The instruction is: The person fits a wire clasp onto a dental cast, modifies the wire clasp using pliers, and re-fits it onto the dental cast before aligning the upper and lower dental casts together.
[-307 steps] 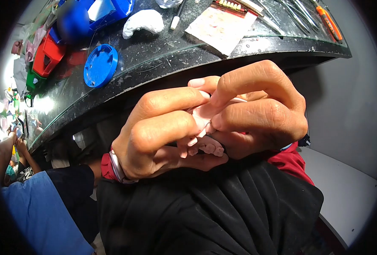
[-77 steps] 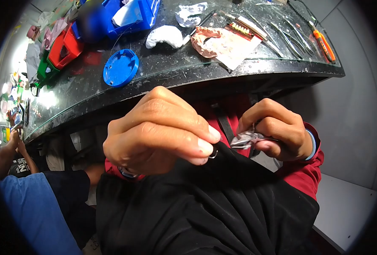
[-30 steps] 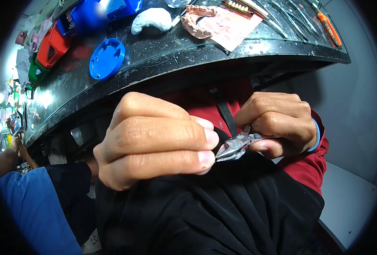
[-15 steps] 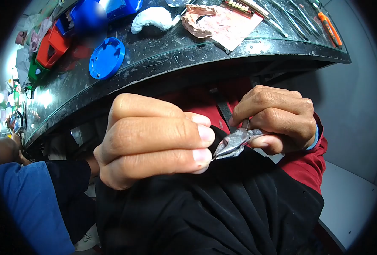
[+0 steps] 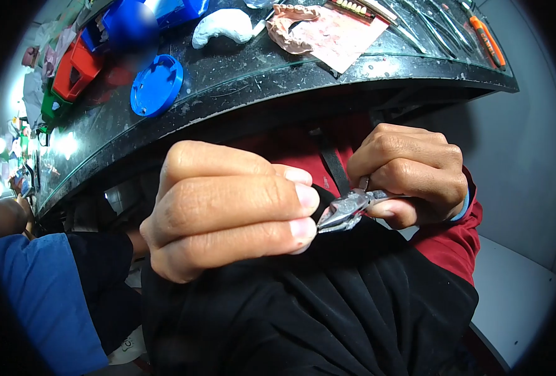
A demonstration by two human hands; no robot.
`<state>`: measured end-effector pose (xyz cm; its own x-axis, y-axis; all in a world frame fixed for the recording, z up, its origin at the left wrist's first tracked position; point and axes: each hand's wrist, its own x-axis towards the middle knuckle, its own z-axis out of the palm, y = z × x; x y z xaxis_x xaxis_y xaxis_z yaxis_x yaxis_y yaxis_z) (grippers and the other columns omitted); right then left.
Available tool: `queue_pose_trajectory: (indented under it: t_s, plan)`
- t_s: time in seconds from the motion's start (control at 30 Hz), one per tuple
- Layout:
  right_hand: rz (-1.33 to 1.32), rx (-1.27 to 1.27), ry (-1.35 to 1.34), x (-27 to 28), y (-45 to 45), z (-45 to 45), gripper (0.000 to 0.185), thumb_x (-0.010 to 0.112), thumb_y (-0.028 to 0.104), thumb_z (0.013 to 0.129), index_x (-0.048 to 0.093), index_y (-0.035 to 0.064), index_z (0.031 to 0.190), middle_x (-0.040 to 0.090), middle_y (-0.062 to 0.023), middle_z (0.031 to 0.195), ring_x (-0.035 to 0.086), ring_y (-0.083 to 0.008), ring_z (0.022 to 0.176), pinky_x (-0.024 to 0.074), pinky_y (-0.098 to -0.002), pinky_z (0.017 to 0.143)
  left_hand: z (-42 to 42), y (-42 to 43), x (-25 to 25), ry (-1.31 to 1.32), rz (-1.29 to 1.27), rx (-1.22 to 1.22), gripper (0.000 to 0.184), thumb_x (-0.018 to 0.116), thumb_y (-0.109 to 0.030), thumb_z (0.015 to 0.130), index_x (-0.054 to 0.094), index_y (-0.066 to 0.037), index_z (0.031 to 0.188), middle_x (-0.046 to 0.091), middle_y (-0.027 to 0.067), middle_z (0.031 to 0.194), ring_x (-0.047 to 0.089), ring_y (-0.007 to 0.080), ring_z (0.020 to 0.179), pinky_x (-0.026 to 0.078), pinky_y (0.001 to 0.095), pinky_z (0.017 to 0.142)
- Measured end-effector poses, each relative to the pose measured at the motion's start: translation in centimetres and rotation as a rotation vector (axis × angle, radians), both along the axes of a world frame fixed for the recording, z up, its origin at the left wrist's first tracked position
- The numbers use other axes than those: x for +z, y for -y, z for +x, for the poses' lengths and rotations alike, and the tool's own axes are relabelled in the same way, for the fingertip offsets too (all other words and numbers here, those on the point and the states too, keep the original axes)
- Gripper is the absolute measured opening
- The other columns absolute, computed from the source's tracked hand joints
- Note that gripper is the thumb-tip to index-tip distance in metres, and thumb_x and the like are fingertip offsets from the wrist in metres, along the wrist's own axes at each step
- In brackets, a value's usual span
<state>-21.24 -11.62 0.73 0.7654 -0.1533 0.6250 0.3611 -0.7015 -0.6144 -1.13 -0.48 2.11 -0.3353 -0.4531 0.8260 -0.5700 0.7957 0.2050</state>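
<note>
My right hand [image 5: 412,175] is closed around the handles of small silver pliers [image 5: 348,210], whose head points left in front of my lap. My left hand [image 5: 234,210] is closed in a pinch, its fingertips right at the tip of the pliers' jaws. Whatever sits between those fingertips is too small or hidden to make out. Most of the pliers' handles are covered by my right fingers.
Beyond my hands, a dark bench carries a blue round lid [image 5: 157,86], a white plaster piece [image 5: 223,28], a pinkish dental cast [image 5: 288,30], several thin tools and an orange-handled cutter [image 5: 488,41]. Another person's blue-clothed leg [image 5: 40,294] is at left.
Both hands and the pliers have shifted very slightly to the right. Their grip looks the same, and the bench items have stayed put.
</note>
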Motion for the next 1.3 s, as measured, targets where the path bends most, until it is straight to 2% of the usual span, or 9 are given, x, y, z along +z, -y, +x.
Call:
queue_pose_trajectory:
  t_s: [0.3, 0.6, 0.9, 1.03, 1.13, 1.23, 1.3]
  plan:
    - [-0.001, -0.038, 0.074, -0.7, -0.1, 0.6, 0.023, 0.074, 0.014, 0.075, 0.056, 0.0022, 0.067, 0.060, -0.0084, 0.072, 0.054, -0.0175, 0.054, 0.0436, -0.0273, 0.048, -0.1, -0.2, 0.1, 0.015, 0.007, 0.035, 0.031, 0.073, -0.001, 0.075, 0.050, -0.008, 0.094, 0.054, 0.0066, 0.093, 0.053, 0.0138, 0.071, 0.056, 0.0199, 0.059]
    - [-0.023, -0.066, 0.100, -0.7, 0.0, 0.7, 0.023, 0.075, 0.014, 0.074, 0.057, 0.0016, 0.067, 0.062, -0.0096, 0.074, 0.055, -0.0174, 0.056, 0.0443, -0.0269, 0.048, -0.3, -0.3, 0.4, 0.032, 0.023, 0.066, 0.033, 0.073, -0.001, 0.075, 0.049, -0.009, 0.095, 0.053, 0.0061, 0.093, 0.053, 0.0137, 0.071, 0.056, 0.0198, 0.058]
    - [-0.019, -0.046, 0.085, -0.7, 0.1, 0.6, 0.024, 0.074, 0.013, 0.074, 0.055, 0.0026, 0.064, 0.060, -0.0086, 0.070, 0.053, -0.0174, 0.053, 0.0419, -0.0274, 0.046, -0.4, -0.6, 0.9, 0.096, 0.032, 0.129, 0.036, 0.074, -0.001, 0.074, 0.048, -0.010, 0.097, 0.053, 0.0055, 0.093, 0.053, 0.0134, 0.071, 0.057, 0.0197, 0.056]
    - [0.007, -0.032, 0.095, -1.2, 0.1, 0.7, 0.024, 0.074, 0.012, 0.074, 0.055, 0.0022, 0.064, 0.060, -0.0092, 0.071, 0.054, -0.0179, 0.054, 0.0429, -0.0277, 0.047, -1.5, -0.1, -0.7, -0.116, -0.095, 0.128, 0.027, 0.076, -0.001, 0.067, 0.058, -0.007, 0.087, 0.059, 0.0050, 0.091, 0.057, 0.0143, 0.076, 0.057, 0.0189, 0.061]
    - [-0.045, -0.055, 0.088, -0.9, 0.5, 0.6, 0.035, 0.062, 0.021, 0.085, 0.051, -0.0016, 0.062, 0.061, -0.0174, 0.069, 0.058, -0.0216, 0.055, 0.0481, -0.0301, 0.051, -1.7, 0.5, -1.4, -0.225, -0.173, 0.147, 0.022, 0.078, -0.002, 0.065, 0.064, -0.006, 0.081, 0.063, 0.0040, 0.089, 0.060, 0.0144, 0.076, 0.056, 0.0176, 0.059]
    - [-0.161, -0.214, 0.038, 0.4, 1.7, -0.5, 0.044, 0.050, 0.030, 0.094, 0.050, -0.0045, 0.068, 0.062, -0.0232, 0.076, 0.063, -0.0255, 0.066, 0.0522, -0.0336, 0.059, -1.9, 1.6, -2.2, -0.257, -0.312, 0.187, 0.023, 0.080, -0.004, 0.063, 0.064, -0.006, 0.081, 0.062, 0.0029, 0.087, 0.060, 0.0137, 0.073, 0.054, 0.0166, 0.055]
    - [-0.245, -0.490, -0.072, 1.5, 3.3, -2.2, 0.041, 0.050, 0.029, 0.095, 0.053, -0.0054, 0.073, 0.059, -0.0194, 0.087, 0.062, -0.0244, 0.075, 0.0498, -0.0312, 0.068, -2.0, 1.7, -2.4, -0.245, -0.382, 0.212, 0.027, 0.083, -0.003, 0.061, 0.066, -0.005, 0.082, 0.063, 0.0028, 0.083, 0.060, 0.0133, 0.070, 0.054, 0.0165, 0.054]
